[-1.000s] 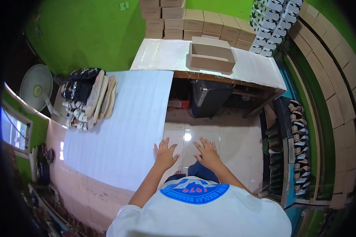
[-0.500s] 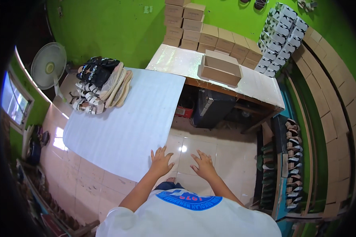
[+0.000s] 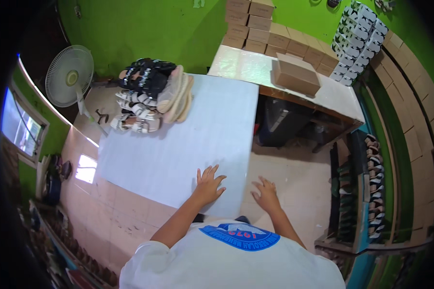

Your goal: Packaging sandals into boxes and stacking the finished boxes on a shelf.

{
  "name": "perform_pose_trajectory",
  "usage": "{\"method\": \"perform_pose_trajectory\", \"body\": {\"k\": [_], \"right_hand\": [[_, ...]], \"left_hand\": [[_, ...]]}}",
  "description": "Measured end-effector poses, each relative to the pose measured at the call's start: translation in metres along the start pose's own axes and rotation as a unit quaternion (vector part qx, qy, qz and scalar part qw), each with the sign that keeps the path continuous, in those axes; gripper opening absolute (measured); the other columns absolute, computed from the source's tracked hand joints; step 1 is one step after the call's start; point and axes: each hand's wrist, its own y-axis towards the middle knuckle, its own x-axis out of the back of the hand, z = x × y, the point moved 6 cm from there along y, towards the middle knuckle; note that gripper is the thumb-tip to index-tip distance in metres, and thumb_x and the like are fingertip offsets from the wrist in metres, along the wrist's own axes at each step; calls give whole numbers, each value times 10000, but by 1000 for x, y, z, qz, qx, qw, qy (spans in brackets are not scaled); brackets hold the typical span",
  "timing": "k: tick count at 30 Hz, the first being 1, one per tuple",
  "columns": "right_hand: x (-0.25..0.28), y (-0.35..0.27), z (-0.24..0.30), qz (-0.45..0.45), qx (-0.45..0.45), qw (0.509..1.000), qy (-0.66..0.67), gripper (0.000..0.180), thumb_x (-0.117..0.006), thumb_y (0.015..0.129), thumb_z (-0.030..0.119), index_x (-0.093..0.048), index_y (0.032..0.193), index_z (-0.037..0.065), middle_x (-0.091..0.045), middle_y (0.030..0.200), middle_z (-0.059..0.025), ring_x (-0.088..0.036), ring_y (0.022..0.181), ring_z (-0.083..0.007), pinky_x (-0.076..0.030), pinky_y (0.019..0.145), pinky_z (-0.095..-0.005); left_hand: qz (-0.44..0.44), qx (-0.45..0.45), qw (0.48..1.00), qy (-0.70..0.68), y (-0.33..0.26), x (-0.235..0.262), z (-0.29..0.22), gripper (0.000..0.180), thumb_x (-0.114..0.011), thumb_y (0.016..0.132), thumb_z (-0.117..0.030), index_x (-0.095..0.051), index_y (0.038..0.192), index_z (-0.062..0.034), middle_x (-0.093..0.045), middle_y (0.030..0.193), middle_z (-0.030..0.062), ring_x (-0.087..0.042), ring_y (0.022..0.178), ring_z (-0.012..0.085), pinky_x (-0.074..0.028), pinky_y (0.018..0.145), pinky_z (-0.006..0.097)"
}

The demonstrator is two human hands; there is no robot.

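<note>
A: Start with the biggest thing. The large white sheet (image 3: 188, 139) lies flat on the tiled floor (image 3: 294, 178) and fills the middle of the frame, its far edge running up to the long table (image 3: 323, 94) in the upper centre.

B: And where are your hands on it?

A: Your left hand (image 3: 208, 185) lies palm down on the sheet's near right corner, lower centre, fingers spread wide and holding nothing. Your right hand (image 3: 266, 194) is just off the sheet's right edge, over bare tile, fingers also open and empty. I cannot tell whether it touches the floor.

B: So which step is this?

A: I'd judge you are pressing the sheet flat or squaring it, with one hand pinning the corner.

B: What does the next move call for?

A: Likely an even pull or push with both palms, so your right hand needs to reach the edge. Mind the pile of sandals (image 3: 152, 96) resting on the sheet's upper left corner; it weighs that end down, and the sheet could buckle. The cardboard box (image 3: 296, 74) on the table and the standing fan (image 3: 70, 77) at upper left are well apart.
</note>
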Motion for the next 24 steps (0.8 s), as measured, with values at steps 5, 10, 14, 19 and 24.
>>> {"method": "perform_pose_trajectory", "body": {"k": [5,10,14,19,24], "right_hand": [[-27,65,110,-98,24,994,29,348,-618,783,234,-568,1115,144,-441,1273,-143,-399,1190,-322,-262,990,-550],[-70,129,215,-34,67,996,47,383,-615,785,244,-546,1144,130,-468,1244,-148,-408,1180,-325,-282,986,-525],[-113,188,249,15,77,995,59,457,-594,792,276,-493,1200,97,-473,1236,-152,-422,1168,-310,-316,978,-490],[-137,247,274,30,56,996,61,566,-616,764,315,-447,1222,28,-504,1192,-167,-481,1090,-315,-364,936,-438],[-150,292,292,34,29,996,75,700,-641,732,362,-373,1273,9,-473,1224,-190,-459,1125,-325,-364,949,-425]], "left_hand": [[15,35,999,34,-39,67,113,403,-644,745,-296,-560,1126,-199,-306,1376,148,-240,1287,346,-96,1022,603],[-74,153,985,28,-56,153,257,443,-659,731,-276,-541,1152,-207,-333,1359,146,-261,1273,348,-126,1012,605],[-132,189,971,55,-45,202,374,542,-678,708,-284,-496,1205,-167,-334,1355,152,-265,1268,348,-142,1016,589],[-83,291,943,137,-12,247,448,825,-705,670,-329,-281,1354,-146,-227,1410,146,-233,1285,351,-148,1034,563],[31,298,935,190,19,255,479,1069,-791,522,-410,-209,1387,-170,-193,1430,132,-211,1303,343,-149,1040,566]]}}
